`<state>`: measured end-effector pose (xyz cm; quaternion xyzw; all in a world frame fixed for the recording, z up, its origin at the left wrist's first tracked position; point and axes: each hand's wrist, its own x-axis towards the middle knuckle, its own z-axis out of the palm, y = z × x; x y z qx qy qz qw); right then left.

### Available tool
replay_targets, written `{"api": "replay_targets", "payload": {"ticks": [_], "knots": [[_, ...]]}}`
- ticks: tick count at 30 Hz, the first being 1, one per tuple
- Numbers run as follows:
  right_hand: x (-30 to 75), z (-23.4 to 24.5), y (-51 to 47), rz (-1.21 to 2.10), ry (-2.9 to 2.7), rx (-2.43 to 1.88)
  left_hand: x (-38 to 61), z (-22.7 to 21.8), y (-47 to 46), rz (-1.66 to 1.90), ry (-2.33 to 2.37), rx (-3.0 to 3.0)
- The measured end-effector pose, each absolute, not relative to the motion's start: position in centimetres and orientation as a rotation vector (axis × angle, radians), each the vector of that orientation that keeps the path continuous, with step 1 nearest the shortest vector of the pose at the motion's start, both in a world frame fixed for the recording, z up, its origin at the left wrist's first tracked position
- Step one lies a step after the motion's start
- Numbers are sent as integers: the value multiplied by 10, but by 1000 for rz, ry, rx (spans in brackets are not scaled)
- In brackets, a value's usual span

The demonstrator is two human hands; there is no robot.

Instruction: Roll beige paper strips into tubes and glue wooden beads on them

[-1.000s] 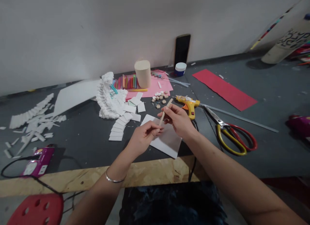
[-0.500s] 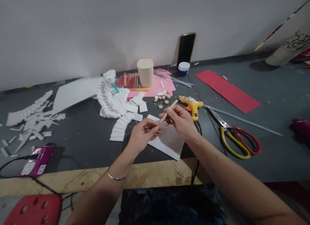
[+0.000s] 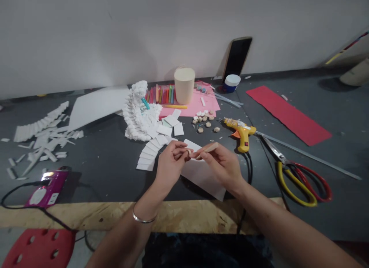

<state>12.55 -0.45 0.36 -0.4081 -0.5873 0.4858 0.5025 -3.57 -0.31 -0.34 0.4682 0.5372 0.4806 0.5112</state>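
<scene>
My right hand (image 3: 223,166) pinches a thin beige clay-like strip (image 3: 212,147) between thumb and fingers, its far end sticking up past the knuckles. Close against it, my left hand (image 3: 171,160) is closed in a pinch on a small beige piece (image 3: 189,153) at the fingertips. Whether this piece is joined to the strip I cannot tell. Both hands are above a white board (image 3: 201,175). Beyond them lie several small round beige discs (image 3: 208,124) beside white ones.
A yellow glue gun (image 3: 243,135) and large scissors (image 3: 284,160) lie on the right, near a red sheet (image 3: 291,116). White rectangles (image 3: 145,160), a textured white model (image 3: 135,118) and a cream cup (image 3: 184,85) stand left and behind. A purple device (image 3: 49,191) sits at the left edge.
The view has shifted, so the table things appear further right. My hands have come closer together and lower, and the strip is tilted flatter. One beige disc beyond my right hand now shows.
</scene>
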Motion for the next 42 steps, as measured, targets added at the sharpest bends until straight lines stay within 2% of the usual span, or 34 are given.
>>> {"api": "replay_targets", "payload": {"ticks": [5, 10, 17, 25, 42], "knots": [[119, 4, -9, 1112, -1571, -970, -36, 0, -7, 1183, 1309, 1118], [115, 1, -6, 1122, -1480, -1025, -38, -3, -9, 1233, 1350, 1242], [112, -10, 6, 1637, -1018, -922, -38, -10, -10, 1184, 1464, 1595], [115, -19, 8, 1469, -1289, -1142, -35, -12, -6, 1201, 1621, 1884], [96, -9, -3, 1593, -919, -966, -36, -8, -5, 1223, 1709, 1933]]}}
